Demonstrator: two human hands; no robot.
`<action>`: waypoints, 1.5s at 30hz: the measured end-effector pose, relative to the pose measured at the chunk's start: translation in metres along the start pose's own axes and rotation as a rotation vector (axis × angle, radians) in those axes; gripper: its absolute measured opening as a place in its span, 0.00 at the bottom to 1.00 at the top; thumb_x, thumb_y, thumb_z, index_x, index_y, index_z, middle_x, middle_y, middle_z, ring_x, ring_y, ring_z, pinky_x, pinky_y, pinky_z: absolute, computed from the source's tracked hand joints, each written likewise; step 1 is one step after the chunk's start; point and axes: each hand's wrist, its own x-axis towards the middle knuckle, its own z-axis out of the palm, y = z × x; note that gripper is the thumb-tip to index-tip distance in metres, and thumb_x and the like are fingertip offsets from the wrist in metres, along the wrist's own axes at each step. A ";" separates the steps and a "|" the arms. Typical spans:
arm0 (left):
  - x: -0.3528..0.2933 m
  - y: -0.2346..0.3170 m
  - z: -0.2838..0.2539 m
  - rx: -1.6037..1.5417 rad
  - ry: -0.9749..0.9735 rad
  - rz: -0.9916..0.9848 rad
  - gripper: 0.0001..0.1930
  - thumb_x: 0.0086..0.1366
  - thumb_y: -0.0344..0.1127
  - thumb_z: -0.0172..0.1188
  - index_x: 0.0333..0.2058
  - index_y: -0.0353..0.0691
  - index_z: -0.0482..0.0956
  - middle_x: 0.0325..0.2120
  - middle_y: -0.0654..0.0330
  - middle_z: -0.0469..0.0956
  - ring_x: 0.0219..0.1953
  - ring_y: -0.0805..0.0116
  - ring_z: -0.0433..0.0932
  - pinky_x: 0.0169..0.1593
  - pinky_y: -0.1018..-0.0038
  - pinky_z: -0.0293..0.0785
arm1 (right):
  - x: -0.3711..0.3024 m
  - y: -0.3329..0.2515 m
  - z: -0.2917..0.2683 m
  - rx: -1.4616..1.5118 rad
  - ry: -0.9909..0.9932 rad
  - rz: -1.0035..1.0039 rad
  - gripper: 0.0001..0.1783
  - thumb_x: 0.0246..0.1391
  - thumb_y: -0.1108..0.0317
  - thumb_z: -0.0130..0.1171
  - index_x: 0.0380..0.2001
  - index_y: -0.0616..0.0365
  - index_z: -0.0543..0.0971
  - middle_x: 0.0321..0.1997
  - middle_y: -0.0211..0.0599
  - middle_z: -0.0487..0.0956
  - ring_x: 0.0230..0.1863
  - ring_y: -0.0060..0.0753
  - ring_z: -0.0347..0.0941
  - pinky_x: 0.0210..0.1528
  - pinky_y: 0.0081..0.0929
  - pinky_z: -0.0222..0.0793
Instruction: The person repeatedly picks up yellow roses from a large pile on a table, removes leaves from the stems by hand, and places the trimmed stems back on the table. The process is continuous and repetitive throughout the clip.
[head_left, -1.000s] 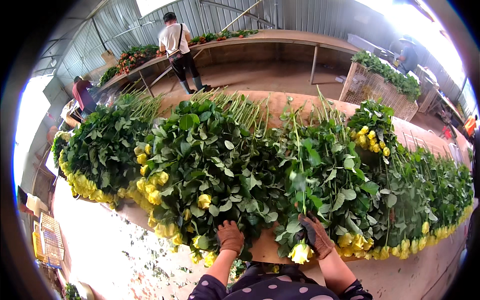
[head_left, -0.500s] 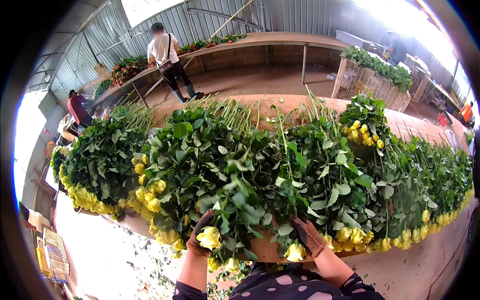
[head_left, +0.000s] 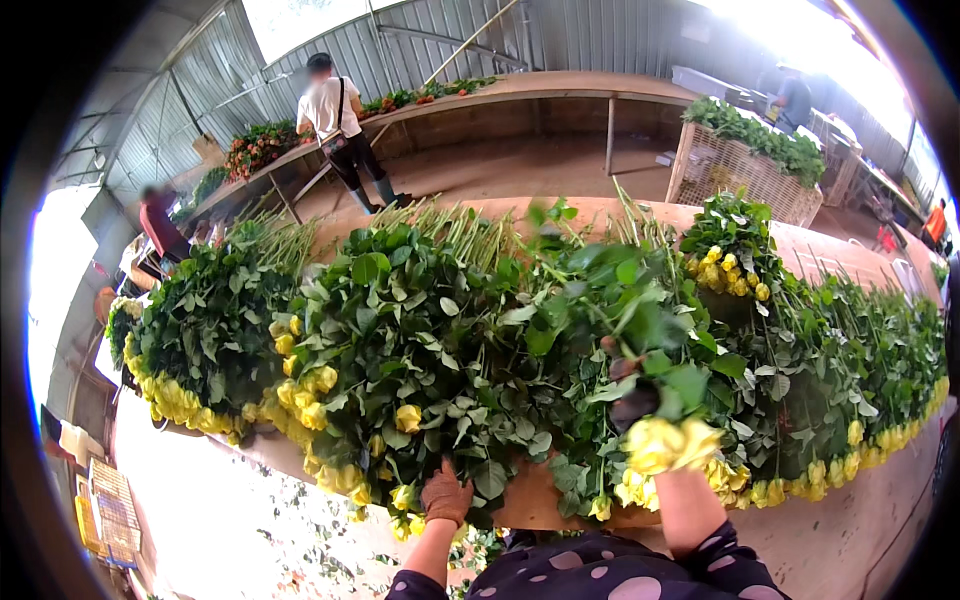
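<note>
Both my hands wear brownish gloves. My right hand (head_left: 636, 398), blurred by motion, is raised over the pile and closed around the stems of yellow roses (head_left: 672, 445). Their heads hang toward me beside my wrist, and their leafy stems stretch away past the hand. My left hand (head_left: 446, 494) is low at the near table edge, among leaves and close to a few yellow rose heads (head_left: 403, 497). Its fingers look curled, and leaves hide whatever they hold. Just beyond it, a single yellow rose (head_left: 408, 418) rests on the leaves.
Long-stemmed yellow roses (head_left: 180, 398) lie in heaps along the table (head_left: 525, 492), heads toward me. A small bunch (head_left: 728, 270) lies on top at right. Behind stand a slatted crate (head_left: 735, 165) of greenery and a long bench (head_left: 560, 85). A person (head_left: 335, 110) stands by that bench.
My right hand has lifted from the near edge, up and over the pile, with yellow roses in it. My left hand has moved slightly right and lower, away from the single rose.
</note>
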 end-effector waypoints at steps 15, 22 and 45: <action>-0.012 0.089 -0.073 -0.575 -0.421 0.244 0.18 0.61 0.39 0.45 0.49 0.42 0.63 0.37 0.54 0.72 0.39 0.64 0.71 0.41 0.73 0.66 | -0.013 0.096 0.000 -1.272 0.363 0.340 0.26 0.49 0.53 0.52 0.45 0.62 0.67 0.38 0.33 0.73 0.37 0.20 0.67 0.42 0.19 0.61; -0.011 0.077 -0.033 0.146 0.083 0.298 0.22 0.52 0.42 0.52 0.44 0.38 0.64 0.39 0.49 0.67 0.41 0.54 0.68 0.42 0.66 0.67 | -0.023 0.051 -0.023 0.113 0.221 0.116 0.17 0.46 0.62 0.52 0.39 0.59 0.69 0.32 0.34 0.73 0.32 0.26 0.69 0.34 0.21 0.66; 0.009 0.026 -0.001 0.212 -0.107 -0.037 0.26 0.51 0.49 0.53 0.47 0.42 0.64 0.40 0.51 0.69 0.41 0.54 0.69 0.44 0.65 0.65 | -0.022 0.033 0.029 0.853 -0.320 -0.020 0.18 0.48 0.60 0.51 0.39 0.58 0.64 0.40 0.27 0.65 0.36 0.19 0.69 0.24 0.18 0.61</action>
